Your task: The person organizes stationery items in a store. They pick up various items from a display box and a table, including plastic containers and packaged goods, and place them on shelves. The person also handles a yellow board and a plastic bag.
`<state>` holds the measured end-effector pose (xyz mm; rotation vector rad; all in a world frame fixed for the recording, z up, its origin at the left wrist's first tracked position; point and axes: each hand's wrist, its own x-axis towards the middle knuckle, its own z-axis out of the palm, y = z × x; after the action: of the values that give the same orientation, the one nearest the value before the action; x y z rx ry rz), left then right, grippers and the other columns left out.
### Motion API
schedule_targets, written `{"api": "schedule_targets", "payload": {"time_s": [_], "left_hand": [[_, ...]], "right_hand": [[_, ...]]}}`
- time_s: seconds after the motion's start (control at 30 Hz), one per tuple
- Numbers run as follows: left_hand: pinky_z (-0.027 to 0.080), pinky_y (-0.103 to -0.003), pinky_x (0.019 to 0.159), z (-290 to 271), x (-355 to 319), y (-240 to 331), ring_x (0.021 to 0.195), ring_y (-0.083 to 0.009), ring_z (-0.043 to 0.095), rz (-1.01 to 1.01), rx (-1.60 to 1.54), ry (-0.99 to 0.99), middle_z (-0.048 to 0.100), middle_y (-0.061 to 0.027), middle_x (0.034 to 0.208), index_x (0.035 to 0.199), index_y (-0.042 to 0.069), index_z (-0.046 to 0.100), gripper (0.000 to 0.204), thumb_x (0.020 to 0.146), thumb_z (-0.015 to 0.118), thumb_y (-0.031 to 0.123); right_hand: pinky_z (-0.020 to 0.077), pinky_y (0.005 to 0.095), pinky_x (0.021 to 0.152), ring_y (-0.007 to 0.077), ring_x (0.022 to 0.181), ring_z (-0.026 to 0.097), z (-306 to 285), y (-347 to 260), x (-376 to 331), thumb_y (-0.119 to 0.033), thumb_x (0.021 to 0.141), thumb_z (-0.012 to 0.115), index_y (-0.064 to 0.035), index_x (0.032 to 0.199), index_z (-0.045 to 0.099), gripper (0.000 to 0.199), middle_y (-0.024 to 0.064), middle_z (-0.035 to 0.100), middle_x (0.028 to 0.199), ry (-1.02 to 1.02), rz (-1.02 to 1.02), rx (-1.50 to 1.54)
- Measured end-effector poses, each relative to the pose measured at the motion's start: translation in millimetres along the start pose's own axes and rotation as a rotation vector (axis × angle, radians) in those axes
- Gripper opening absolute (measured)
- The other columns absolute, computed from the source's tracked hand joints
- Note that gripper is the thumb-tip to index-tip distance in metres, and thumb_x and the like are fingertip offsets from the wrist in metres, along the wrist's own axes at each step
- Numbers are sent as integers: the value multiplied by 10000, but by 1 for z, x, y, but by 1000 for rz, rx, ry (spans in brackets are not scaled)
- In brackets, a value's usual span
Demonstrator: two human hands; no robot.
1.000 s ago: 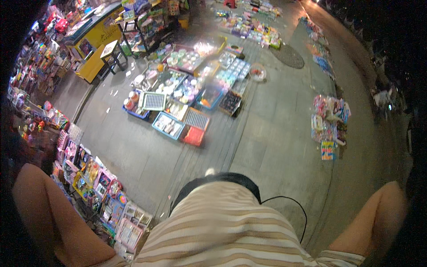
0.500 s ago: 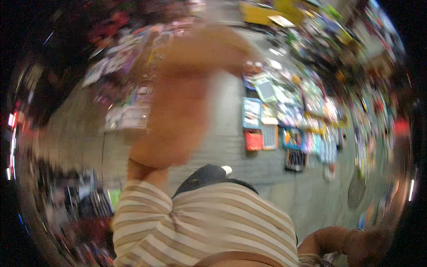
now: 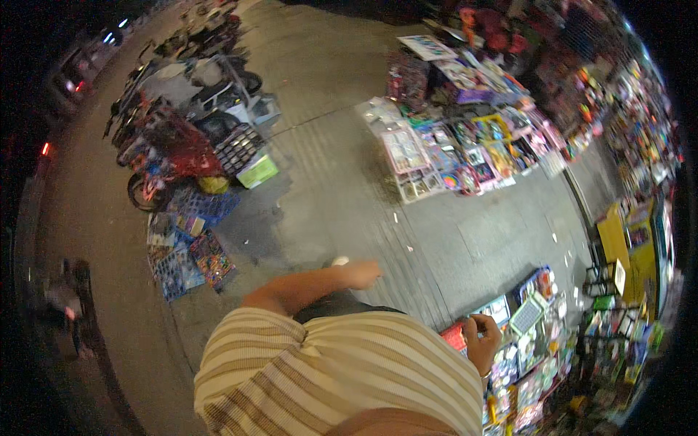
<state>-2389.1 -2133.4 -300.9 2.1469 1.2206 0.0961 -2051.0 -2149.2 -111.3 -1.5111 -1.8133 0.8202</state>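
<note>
My left hand [image 3: 362, 275] is out in front of my body at waist height, over the paved ground, touching nothing that I can see. Its fingers are blurred, so their pose does not show. My right hand [image 3: 483, 344] is at my right side with its fingers curled in toward the thumb. Whether anything small is inside it is hidden. Behind that hand in the picture are a red box [image 3: 455, 336] and a green-framed tray [image 3: 528, 314], part of goods laid out at the lower right.
Parked motorbikes [image 3: 171, 138] stand at the far left, with a green card [image 3: 258, 171] by them. Patterned sheets [image 3: 211, 259] lie on the ground nearer. Goods in trays [image 3: 407, 151] spread across the upper right. A yellow stand [image 3: 631, 240] is at the right edge.
My view has turned left, bringing motorbikes in and shifting the goods to the lower right. My left hand has dropped from high before me to my waist. My right hand is now beside my body.
</note>
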Motion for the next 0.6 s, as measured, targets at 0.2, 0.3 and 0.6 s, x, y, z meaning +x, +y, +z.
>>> {"api": "schedule_targets", "payload": {"time_s": [0.2,0.3,0.6], "left_hand": [[382,-424,958,13,-95,-154,1164,-333,448,-358,-361,111,478,-175,1259,1229,74,499,413,822,504,145],[425,-443,885,8,-128,-209,1064,-340,501,-464,-525,252,543,-183,1130,1183,83,525,378,820,549,188],[448,-445,799,-127,-131,-343,979,-327,520,-816,-367,412,536,-200,1078,1144,83,542,348,822,569,215]], "right_hand": [[490,287,646,185,676,623,102,-70,123,-103,771,659,-2,853,655,130,112,655,771,-161,-62,37],[489,286,648,179,677,624,175,-119,191,-95,761,673,-9,854,656,128,113,652,772,-269,-131,34],[468,264,597,137,634,584,347,-229,387,-88,765,684,-15,855,644,123,81,635,747,-625,-469,104]]}}
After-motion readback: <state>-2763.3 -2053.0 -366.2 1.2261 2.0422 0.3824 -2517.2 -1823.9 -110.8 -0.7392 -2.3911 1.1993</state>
